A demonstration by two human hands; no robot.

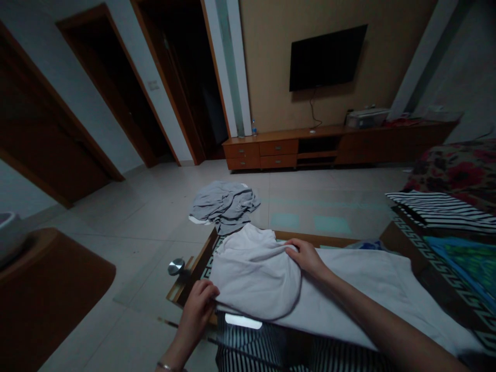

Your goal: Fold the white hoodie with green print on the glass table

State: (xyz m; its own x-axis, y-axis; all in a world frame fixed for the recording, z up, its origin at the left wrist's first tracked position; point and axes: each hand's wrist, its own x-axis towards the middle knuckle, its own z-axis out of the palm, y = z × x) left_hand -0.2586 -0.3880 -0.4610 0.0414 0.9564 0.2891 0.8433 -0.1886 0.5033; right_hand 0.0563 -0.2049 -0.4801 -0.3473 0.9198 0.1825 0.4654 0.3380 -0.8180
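Note:
A long white garment (360, 268) lies across a low table (387, 237) with a Greek-key border, its left end folded over into a rumpled layer. My left hand (199, 305) is closed on the fold's lower left edge. Higher up and to the right, my right hand (306, 258) pinches the top layer between thumb and fingers. Which kind of garment it is cannot be made out. Black-and-white striped fabric (248, 346) shows below the near edge of the white cloth.
A grey cloth heap (225, 204) lies beyond the table's left end. At right are a folded striped cloth (445, 209), a blue-green cloth (468, 263) and a flowered cover (457, 168). A rounded brown piece of furniture (58, 289) stands left. A low cabinet (279, 150) lines the far wall.

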